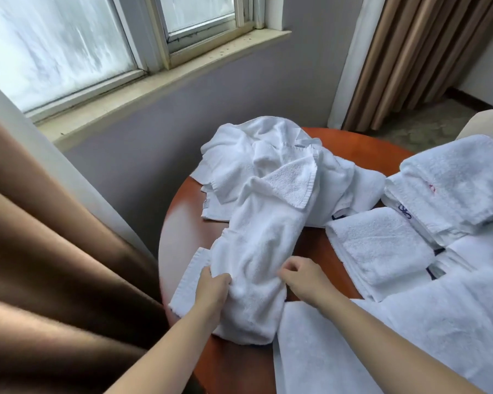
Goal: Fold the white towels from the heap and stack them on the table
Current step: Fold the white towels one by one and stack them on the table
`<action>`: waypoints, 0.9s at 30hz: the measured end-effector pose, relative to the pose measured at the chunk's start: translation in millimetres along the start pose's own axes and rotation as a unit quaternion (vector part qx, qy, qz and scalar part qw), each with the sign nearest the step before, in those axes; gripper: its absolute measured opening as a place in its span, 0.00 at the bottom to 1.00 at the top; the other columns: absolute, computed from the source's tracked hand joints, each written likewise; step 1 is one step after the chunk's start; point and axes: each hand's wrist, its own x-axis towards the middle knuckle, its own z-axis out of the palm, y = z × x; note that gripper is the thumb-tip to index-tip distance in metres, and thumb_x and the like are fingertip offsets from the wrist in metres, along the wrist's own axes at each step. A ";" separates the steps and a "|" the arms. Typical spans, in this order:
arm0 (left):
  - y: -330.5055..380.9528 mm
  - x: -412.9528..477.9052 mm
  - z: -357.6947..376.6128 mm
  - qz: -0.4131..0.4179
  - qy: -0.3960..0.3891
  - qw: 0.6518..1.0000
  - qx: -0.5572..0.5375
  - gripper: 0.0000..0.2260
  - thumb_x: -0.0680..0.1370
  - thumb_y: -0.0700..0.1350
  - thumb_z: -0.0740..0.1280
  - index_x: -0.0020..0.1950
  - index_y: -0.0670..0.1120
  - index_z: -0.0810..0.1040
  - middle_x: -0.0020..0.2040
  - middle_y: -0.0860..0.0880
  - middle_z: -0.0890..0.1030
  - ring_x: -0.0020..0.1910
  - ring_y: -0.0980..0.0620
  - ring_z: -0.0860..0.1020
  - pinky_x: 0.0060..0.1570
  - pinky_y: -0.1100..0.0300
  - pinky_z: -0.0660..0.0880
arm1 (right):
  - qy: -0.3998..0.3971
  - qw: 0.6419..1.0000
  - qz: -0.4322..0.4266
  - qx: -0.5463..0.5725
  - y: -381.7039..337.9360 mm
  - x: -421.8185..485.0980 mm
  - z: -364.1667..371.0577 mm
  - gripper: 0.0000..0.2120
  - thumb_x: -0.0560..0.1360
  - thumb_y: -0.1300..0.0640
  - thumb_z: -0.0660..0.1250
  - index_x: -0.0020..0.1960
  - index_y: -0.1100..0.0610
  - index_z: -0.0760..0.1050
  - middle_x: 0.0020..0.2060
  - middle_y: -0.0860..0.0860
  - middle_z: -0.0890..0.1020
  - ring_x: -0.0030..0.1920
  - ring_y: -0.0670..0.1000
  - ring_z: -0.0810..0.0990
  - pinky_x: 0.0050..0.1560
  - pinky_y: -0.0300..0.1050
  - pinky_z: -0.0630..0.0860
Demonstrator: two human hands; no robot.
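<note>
Gripping is confirmed on the left: my left hand (211, 288) has its fingers curled into a fold on the near left side of the towel (256, 240). My right hand (305, 277) sits at the towel's opposite edge with fingers curled. I cannot tell whether cloth is pinched between them.

The towel lies crumpled lengthwise on the table (180, 223). It runs from between the hands away from me, and its far end with one turned-over corner rests on the heap (268, 149) beyond the grip.

Right of the grip, a folded towel (382, 245) lies flat on the table, just beside the held one. Further right and beyond it sits a folded stack (453, 177), with dark and red marks showing on some of its layers. Near the right forearm a flat towel (325, 351) covers the table's near right portion, touching the held towel's near end.

Left of the grip, a narrow strip of bare tabletop runs to the round edge. A brown curtain (54, 251) hangs close against that edge. Past the heap stand the grey wall (211, 103) and the window sill (154, 81).

Bare table surface shows between the hands and the folded towel, and near me below the left forearm.
</note>
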 end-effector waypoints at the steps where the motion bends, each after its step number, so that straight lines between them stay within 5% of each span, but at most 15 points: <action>1: -1.2 0.5 -2.7 0.008 0.014 1.000 0.013 0.19 0.75 0.38 0.64 0.66 0.46 0.68 0.49 0.51 0.75 0.47 0.51 0.72 0.44 0.57 0.67 | 0.023 0.999 0.020 0.025 2.9 4.3 -3.8 0.05 0.75 0.55 0.64 0.43 0.56 0.75 0.41 0.48 0.79 0.39 0.46 0.75 0.41 0.41 0.72; 7: 15.5 11.5 0.7 0.115 0.059 0.989 0.069 0.24 0.73 0.38 0.66 0.68 0.47 0.67 0.62 0.50 0.71 0.52 0.54 0.73 0.53 0.57 0.69 | 0.061 0.975 0.094 0.192 4.7 33.0 -18.6 0.12 0.78 0.54 0.64 0.58 0.56 0.68 0.52 0.47 0.73 0.50 0.47 0.72 0.55 0.44 0.70; 11: 33.7 18.7 18.5 0.202 0.084 0.970 0.107 0.27 0.71 0.36 0.66 0.69 0.47 0.67 0.65 0.51 0.69 0.65 0.51 0.67 0.65 0.58 0.64 | 0.089 0.938 0.124 0.311 -4.5 63.9 -11.9 0.23 0.75 0.54 0.69 0.66 0.58 0.65 0.57 0.51 0.76 0.55 0.51 0.76 0.52 0.44 0.71; 13: 43.2 26.5 23.8 0.249 0.068 0.956 0.142 0.29 0.70 0.33 0.63 0.70 0.48 0.67 0.64 0.53 0.69 0.67 0.50 0.65 0.68 0.57 0.62 | 0.087 0.940 0.126 0.305 -12.7 75.4 -5.3 0.17 0.74 0.61 0.68 0.61 0.60 0.71 0.55 0.53 0.79 0.51 0.51 0.77 0.48 0.44 0.72; 16: 67.0 49.1 25.8 0.332 0.039 0.911 0.240 0.34 0.66 0.30 0.61 0.72 0.50 0.67 0.69 0.52 0.69 0.68 0.47 0.65 0.70 0.53 0.59 | -0.060 0.988 0.056 0.134 -28.1 78.0 -2.0 0.04 0.69 0.68 0.65 0.40 0.61 0.74 0.37 0.53 0.77 0.37 0.49 0.73 0.36 0.41 0.69; 18: 84.0 68.5 27.7 0.382 0.024 0.854 0.353 0.36 0.68 0.36 0.67 0.75 0.52 0.62 0.74 0.51 0.63 0.72 0.47 0.60 0.70 0.56 0.54 | -0.195 0.981 0.019 0.002 -37.0 78.6 -2.5 0.04 0.68 0.67 0.65 0.40 0.61 0.73 0.35 0.51 0.74 0.37 0.48 0.72 0.36 0.41 0.69; 20: 94.9 85.6 33.9 0.394 -0.025 0.802 0.447 0.38 0.70 0.45 0.70 0.77 0.54 0.58 0.77 0.51 0.58 0.75 0.48 0.56 0.71 0.53 0.53 | -0.260 0.965 0.031 0.000 -38.1 85.5 -4.5 0.07 0.65 0.61 0.68 0.43 0.58 0.74 0.38 0.51 0.75 0.40 0.48 0.73 0.40 0.40 0.69; 22: 100.0 99.9 39.3 0.373 -0.058 0.786 0.490 0.26 0.75 0.47 0.66 0.72 0.55 0.66 0.72 0.52 0.67 0.72 0.49 0.64 0.69 0.50 0.58 | -0.216 0.969 0.064 0.105 -33.5 94.9 -8.6 0.10 0.60 0.57 0.66 0.42 0.56 0.75 0.41 0.51 0.76 0.44 0.49 0.74 0.45 0.42 0.69; 24: 104.9 106.1 42.4 0.358 -0.066 0.786 0.500 0.05 0.78 0.47 0.61 0.51 0.53 0.75 0.52 0.53 0.78 0.57 0.48 0.74 0.62 0.49 0.64 | -0.104 0.955 0.107 0.258 -23.1 104.6 -13.7 0.07 0.64 0.58 0.64 0.41 0.56 0.75 0.43 0.52 0.78 0.48 0.51 0.77 0.49 0.45 0.71; 25: 104.5 108.3 43.0 0.367 -0.058 0.788 0.490 0.08 0.79 0.48 0.60 0.40 0.51 0.70 0.41 0.54 0.76 0.48 0.47 0.75 0.58 0.50 0.65 | -0.040 0.926 0.137 0.349 -16.5 109.3 -15.4 0.04 0.68 0.60 0.63 0.42 0.57 0.74 0.44 0.53 0.78 0.49 0.53 0.79 0.51 0.47 0.73; 27: 102.9 112.9 42.8 0.387 -0.057 0.793 0.468 0.16 0.79 0.48 0.61 0.33 0.48 0.62 0.30 0.52 0.69 0.37 0.46 0.71 0.47 0.53 0.66 | 0.105 0.872 0.192 0.438 -4.4 115.8 -16.3 0.04 0.74 0.62 0.60 0.43 0.59 0.73 0.42 0.54 0.77 0.47 0.55 0.78 0.51 0.50 0.75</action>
